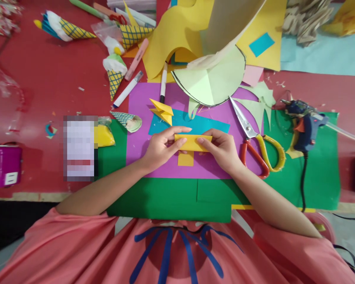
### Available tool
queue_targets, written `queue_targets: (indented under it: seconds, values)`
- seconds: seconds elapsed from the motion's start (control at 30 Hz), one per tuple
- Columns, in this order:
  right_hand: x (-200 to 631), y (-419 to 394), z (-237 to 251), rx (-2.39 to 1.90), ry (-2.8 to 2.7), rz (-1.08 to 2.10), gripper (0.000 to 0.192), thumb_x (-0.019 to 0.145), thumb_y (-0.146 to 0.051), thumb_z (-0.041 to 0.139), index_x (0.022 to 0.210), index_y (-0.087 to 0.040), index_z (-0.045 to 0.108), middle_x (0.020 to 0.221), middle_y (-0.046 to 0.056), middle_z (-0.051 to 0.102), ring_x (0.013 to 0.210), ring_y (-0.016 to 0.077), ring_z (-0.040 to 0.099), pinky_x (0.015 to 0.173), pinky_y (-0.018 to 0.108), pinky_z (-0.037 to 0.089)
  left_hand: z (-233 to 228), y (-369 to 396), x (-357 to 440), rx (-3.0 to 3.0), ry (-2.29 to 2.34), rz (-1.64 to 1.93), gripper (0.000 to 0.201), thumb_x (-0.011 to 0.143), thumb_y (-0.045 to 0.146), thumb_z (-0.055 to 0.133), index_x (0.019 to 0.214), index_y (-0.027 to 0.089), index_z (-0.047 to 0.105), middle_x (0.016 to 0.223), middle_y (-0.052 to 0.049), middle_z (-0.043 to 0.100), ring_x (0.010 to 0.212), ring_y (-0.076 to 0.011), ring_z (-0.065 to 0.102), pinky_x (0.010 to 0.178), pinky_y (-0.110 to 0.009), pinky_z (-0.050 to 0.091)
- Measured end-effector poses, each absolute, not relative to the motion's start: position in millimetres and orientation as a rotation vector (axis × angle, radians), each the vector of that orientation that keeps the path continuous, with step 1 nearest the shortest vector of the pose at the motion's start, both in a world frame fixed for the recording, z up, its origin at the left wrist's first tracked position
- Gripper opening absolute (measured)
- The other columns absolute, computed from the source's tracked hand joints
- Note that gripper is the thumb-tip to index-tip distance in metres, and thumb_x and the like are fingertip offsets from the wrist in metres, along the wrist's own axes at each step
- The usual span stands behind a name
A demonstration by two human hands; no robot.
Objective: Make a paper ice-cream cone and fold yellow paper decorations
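Observation:
Between my two hands is a strip of yellow paper [192, 142], held level by its ends. My left hand [165, 145] pinches its left end between thumb and fingers. The thumb of my right hand [220, 146] presses on the right end, with fingers behind it. Below the strip lies a small yellow paper square [185, 158] on the purple sheet [154, 167]. Just beyond my hands are a blue paper strip [207, 121] and folded yellow paper pieces [162, 111]. Scissors [248, 132] with red and yellow handles lie open to the right of my right hand.
A glue gun [306, 128] with a cord rests on the green sheet [325, 173] at right. Paper cones [127, 120], markers [128, 88] and a pale green paper disc [219, 79] lie at left and behind. A large curled yellow sheet [171, 33] rises at the back.

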State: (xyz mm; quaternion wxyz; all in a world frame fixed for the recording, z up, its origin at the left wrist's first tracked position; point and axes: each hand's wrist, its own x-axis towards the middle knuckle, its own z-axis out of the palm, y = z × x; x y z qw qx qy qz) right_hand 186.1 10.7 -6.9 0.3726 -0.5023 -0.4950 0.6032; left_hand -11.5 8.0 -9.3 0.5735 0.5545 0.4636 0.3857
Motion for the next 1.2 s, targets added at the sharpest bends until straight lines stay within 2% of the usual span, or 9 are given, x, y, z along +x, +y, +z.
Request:
queue_targets:
  seconds: [0.13,0.4,0.57,0.77,1.03,1.2]
  values:
    - [186.0,11.2,-5.6,-1.285,-1.267,1.555,0.038,0.074,-0.053,0.075,0.074,-0.017,0.062,0.066,-0.001,0.059,0.057,0.0100,0.054,0.049,0.022,0.042,-9.8,8.0,-11.8,1.341,1.116,0.897,0.032,0.088,0.041,0.063,0.111,0.021,0.069,0.092,-0.002,0.076,0.073,-0.0145,0.074,0.063,-0.024,0.065]
    - [186.3,11.6,-4.3,-1.300,-1.318,1.516,0.036,0.077,-0.051,0.072,0.074,-0.017,0.062,0.066,-0.001,0.058,0.057,0.0100,0.052,0.051,0.023,0.039,-10.0,8.7,-12.2,1.344,1.127,0.895,0.029,0.088,0.041,0.063,0.107,0.021,0.071,0.101,-0.002,0.076,0.071,-0.0131,0.073,0.062,-0.023,0.065]
    - [186.9,12.9,-1.8,-1.277,-1.472,1.385,0.027,0.086,-0.041,0.065,0.072,-0.017,0.063,0.069,0.000,0.060,0.062,0.0103,0.051,0.057,0.025,0.039,-12.4,8.5,-13.6,1.363,1.111,0.879,0.029,0.088,0.041,0.063,0.108,0.022,0.072,0.103,-0.002,0.075,0.076,-0.0133,0.073,0.063,-0.022,0.065]
    - [186.7,12.8,-1.3,-1.227,-1.614,1.317,0.020,0.090,-0.032,0.059,0.078,-0.019,0.067,0.078,0.002,0.067,0.070,0.0126,0.057,0.064,0.026,0.042,-13.7,7.6,-14.8,1.422,1.108,0.806,0.032,0.088,0.044,0.062,0.108,0.022,0.072,0.104,-0.003,0.076,0.077,-0.0139,0.072,0.064,-0.021,0.064]
    - [187.6,12.9,-1.7,-1.203,-1.684,1.289,0.016,0.089,-0.025,0.058,0.078,-0.017,0.067,0.076,0.001,0.068,0.068,0.0114,0.058,0.063,0.024,0.042,-11.9,10.4,-16.6,1.778,1.059,0.829,0.026,0.091,0.030,0.059,0.113,0.024,0.071,0.107,-0.003,0.076,0.092,-0.0136,0.072,0.079,-0.018,0.057]
    - [187.3,12.1,-2.7,-1.216,-1.664,1.274,0.015,0.089,-0.027,0.060,0.082,-0.017,0.068,0.078,0.001,0.068,0.066,0.0099,0.056,0.059,0.024,0.040,-12.5,10.5,-16.7,1.925,1.020,0.902,0.025,0.091,0.023,0.059,0.112,0.024,0.072,0.102,-0.002,0.077,0.085,-0.0105,0.073,0.074,-0.014,0.055]
